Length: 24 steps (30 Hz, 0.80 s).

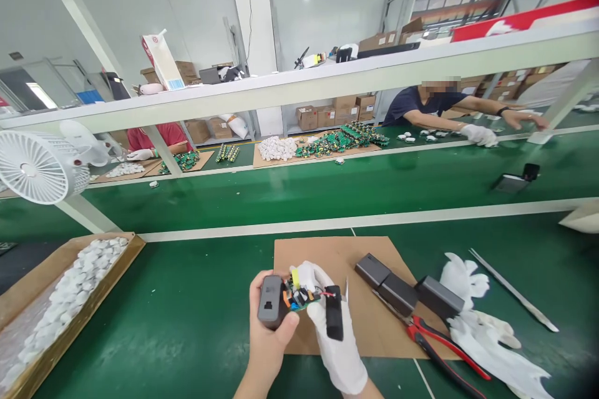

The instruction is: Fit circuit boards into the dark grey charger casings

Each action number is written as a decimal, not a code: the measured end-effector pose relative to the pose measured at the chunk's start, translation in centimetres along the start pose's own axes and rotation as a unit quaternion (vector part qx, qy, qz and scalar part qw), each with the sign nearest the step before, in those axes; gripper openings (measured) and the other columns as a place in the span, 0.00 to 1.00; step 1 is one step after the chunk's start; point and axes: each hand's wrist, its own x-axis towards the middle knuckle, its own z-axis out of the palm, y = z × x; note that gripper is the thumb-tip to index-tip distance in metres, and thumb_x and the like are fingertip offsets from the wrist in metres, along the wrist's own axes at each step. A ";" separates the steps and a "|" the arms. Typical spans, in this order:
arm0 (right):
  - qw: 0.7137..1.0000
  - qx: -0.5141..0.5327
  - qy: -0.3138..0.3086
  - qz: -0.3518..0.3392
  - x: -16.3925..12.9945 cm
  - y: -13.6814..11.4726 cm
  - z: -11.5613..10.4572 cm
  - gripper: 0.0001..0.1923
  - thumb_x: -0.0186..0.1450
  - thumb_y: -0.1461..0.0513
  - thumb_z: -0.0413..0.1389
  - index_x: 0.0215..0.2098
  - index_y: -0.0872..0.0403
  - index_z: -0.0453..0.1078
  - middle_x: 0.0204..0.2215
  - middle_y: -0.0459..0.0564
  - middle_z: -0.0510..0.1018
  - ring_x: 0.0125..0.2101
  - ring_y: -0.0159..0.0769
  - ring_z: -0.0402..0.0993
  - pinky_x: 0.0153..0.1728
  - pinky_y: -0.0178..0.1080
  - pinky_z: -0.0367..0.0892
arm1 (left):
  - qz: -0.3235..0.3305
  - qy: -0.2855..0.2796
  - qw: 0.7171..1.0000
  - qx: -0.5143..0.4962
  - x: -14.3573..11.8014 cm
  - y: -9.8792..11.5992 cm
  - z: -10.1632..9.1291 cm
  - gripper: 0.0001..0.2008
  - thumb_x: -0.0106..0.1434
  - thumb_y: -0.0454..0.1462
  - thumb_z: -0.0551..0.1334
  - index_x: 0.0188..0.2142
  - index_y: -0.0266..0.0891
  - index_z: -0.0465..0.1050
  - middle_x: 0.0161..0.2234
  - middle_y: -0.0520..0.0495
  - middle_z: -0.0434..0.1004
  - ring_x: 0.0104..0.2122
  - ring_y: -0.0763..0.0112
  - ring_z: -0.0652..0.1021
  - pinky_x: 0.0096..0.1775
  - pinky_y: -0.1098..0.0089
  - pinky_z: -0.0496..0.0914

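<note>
My left hand [266, 340], bare, is closed around a dark grey plastic case [270, 302] with a small slot in its face. In a white glove, my right hand [334, 336] grips a circuit board [299, 296] crowded with components, right beside the case's edge. Red and dark wires run from the board to a black plastic end piece [334, 313], which lies against the gloved fingers. A thin pointed metal tip [347, 288] sticks up behind that hand; the rest of it is hidden. Beneath both hands is a cardboard sheet [318, 255].
Right of my hands lie several dark cases [397, 293], red-handled pliers [444, 340], white gloves [491, 349] and metal tweezers [515, 290]. A box of white parts [70, 299] stands left, below a fan [37, 165]. Two people work across the green belt [299, 193], by piled circuit boards [341, 140].
</note>
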 end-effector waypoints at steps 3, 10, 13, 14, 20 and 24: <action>0.999 0.039 0.022 -0.010 1.0 -2.0 -0.7 0.26 0.60 0.50 0.60 0.54 0.47 0.64 0.54 0.55 0.70 0.54 0.51 0.68 0.57 0.54 0.63 | 0.070 -0.017 0.997 0.028 0.8 1.9 0.6 0.35 0.40 0.47 0.76 0.47 0.43 0.68 0.54 0.38 0.65 0.49 0.50 0.72 0.47 0.61 0.69; 0.995 -0.006 -0.018 -0.103 5.0 -9.0 -2.2 0.28 0.62 0.48 0.57 0.58 0.41 0.59 0.55 0.52 0.68 0.57 0.51 0.64 0.58 0.57 0.60 | 0.078 -0.066 0.994 -0.031 4.6 6.1 1.3 0.41 0.42 0.60 0.69 0.51 0.45 0.65 0.37 0.43 0.73 0.34 0.62 0.73 0.35 0.68 0.68; 0.982 -0.085 -0.057 -0.160 7.0 -10.5 -1.7 0.25 0.65 0.46 0.51 0.58 0.40 0.58 0.56 0.51 0.66 0.57 0.47 0.64 0.56 0.54 0.63 | -0.007 -0.078 0.975 -0.210 6.3 7.6 2.6 0.39 0.51 0.66 0.57 0.56 0.47 0.62 0.33 0.46 0.72 0.31 0.65 0.72 0.30 0.70 0.67; 0.977 -0.101 -0.071 -0.172 7.5 -10.9 -1.5 0.23 0.66 0.47 0.51 0.57 0.42 0.60 0.56 0.51 0.66 0.56 0.46 0.65 0.55 0.53 0.65 | -0.049 -0.073 0.959 -0.269 6.8 8.0 3.1 0.35 0.55 0.64 0.55 0.55 0.48 0.64 0.34 0.45 0.72 0.32 0.65 0.72 0.31 0.70 0.68; 0.943 -0.205 -0.147 -0.219 8.4 -15.8 -3.5 0.14 0.68 0.55 0.54 0.51 0.48 0.67 0.52 0.52 0.70 0.49 0.41 0.69 0.47 0.46 0.70 | -0.250 -0.048 0.850 -0.461 8.4 8.2 5.3 0.20 0.60 0.53 0.59 0.40 0.40 0.74 0.39 0.42 0.72 0.38 0.65 0.74 0.37 0.67 0.71; 0.929 -0.266 -0.141 -0.216 7.8 -17.0 -5.2 0.13 0.67 0.55 0.55 0.49 0.44 0.68 0.52 0.51 0.70 0.50 0.41 0.68 0.46 0.44 0.70 | -0.289 -0.044 0.831 -0.474 8.0 6.5 6.3 0.20 0.53 0.51 0.67 0.42 0.44 0.74 0.43 0.44 0.74 0.40 0.65 0.76 0.33 0.72 0.70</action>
